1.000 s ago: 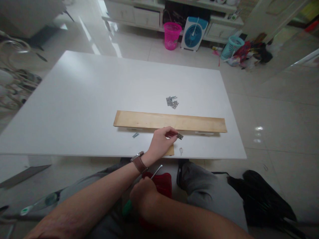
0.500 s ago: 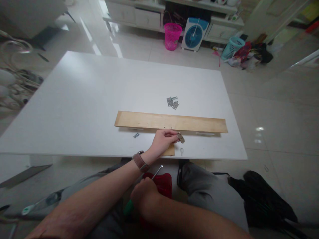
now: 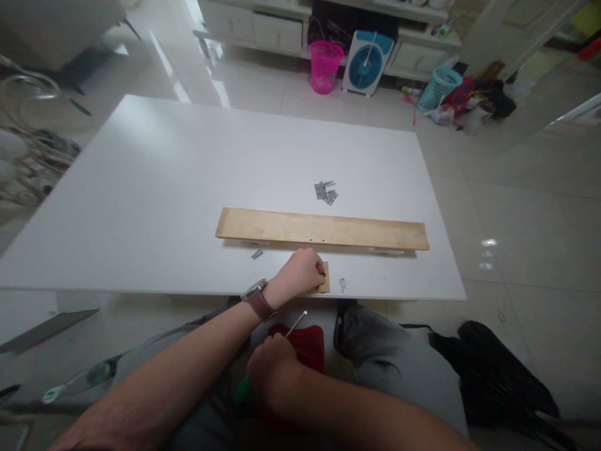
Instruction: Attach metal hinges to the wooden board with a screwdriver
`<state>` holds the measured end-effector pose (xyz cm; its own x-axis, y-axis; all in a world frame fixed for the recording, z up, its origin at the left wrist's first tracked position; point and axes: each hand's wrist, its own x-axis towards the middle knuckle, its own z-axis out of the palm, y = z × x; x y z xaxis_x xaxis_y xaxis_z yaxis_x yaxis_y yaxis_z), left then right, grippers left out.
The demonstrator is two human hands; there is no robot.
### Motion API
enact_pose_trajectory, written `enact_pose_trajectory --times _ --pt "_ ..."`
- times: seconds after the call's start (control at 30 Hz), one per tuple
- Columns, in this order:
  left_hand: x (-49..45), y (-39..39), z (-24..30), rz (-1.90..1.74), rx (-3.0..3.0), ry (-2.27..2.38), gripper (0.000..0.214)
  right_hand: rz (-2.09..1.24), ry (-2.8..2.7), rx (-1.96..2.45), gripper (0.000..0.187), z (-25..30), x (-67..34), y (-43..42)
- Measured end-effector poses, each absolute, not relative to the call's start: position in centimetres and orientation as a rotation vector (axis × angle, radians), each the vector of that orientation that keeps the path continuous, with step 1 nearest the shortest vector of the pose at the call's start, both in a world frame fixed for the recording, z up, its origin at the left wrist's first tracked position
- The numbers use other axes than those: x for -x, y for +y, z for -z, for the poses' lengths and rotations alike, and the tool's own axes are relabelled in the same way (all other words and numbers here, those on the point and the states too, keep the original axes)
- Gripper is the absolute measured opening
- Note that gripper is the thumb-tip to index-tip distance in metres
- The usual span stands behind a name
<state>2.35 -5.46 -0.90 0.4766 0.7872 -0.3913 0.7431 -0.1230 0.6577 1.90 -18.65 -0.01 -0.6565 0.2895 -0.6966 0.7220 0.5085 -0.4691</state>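
Note:
My left hand (image 3: 304, 270), with a watch (image 3: 257, 299) on the wrist, is closed over a small wooden block (image 3: 325, 285) at the table's near edge. The metal hinge is pinched in its fingers and almost wholly hidden by them. My right hand (image 3: 273, 364) grips a screwdriver (image 3: 297, 323) below the table edge; its green handle shows under the fist and its shaft points up to the right. A long wooden board (image 3: 323, 229) with two dark holes near its front edge lies just beyond my left hand. A few screws (image 3: 256, 254) lie to the left.
More hinges and screws (image 3: 325, 192) are piled beyond the board on the white table (image 3: 188, 175). A small clear item (image 3: 342, 285) lies right of the block. Under my hands is a red stool (image 3: 310, 344). A pink basket (image 3: 325, 66) and a fan (image 3: 367, 62) stand across the floor.
My left hand has turned over and come back toward me, bringing the hinge from beside the board down to the wooden block. My right hand with the screwdriver has stayed put.

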Motion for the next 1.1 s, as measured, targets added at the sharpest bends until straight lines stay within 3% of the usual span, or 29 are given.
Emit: enact_pose_trajectory --times 0.23,0.5,0.6,0.83,1.1 --pt "-1.8 -4.6 0.7 -0.074 -1.749 1.267 0.016 1.023 2.177 -0.769 0.027 -1.1 -2.0 -18.1" --pt "-2.2 -4.5 -0.1 -0.325 -0.807 0.872 0.007 1.025 2.168 -0.759 0.027 -1.0 -2.1 -18.1" --pt "-2.5 -4.7 0.0 -0.411 -0.625 0.766 0.017 1.026 2.159 -0.756 0.028 -1.0 -2.1 -18.1" --pt "-2.6 -4.9 0.0 -0.480 -0.597 0.702 0.026 1.012 2.158 -0.733 0.029 -0.9 -2.0 -18.2" --pt "-2.8 -4.8 0.6 -0.482 -0.771 0.837 0.020 1.046 2.138 -0.749 0.031 -0.8 -2.0 -18.4"
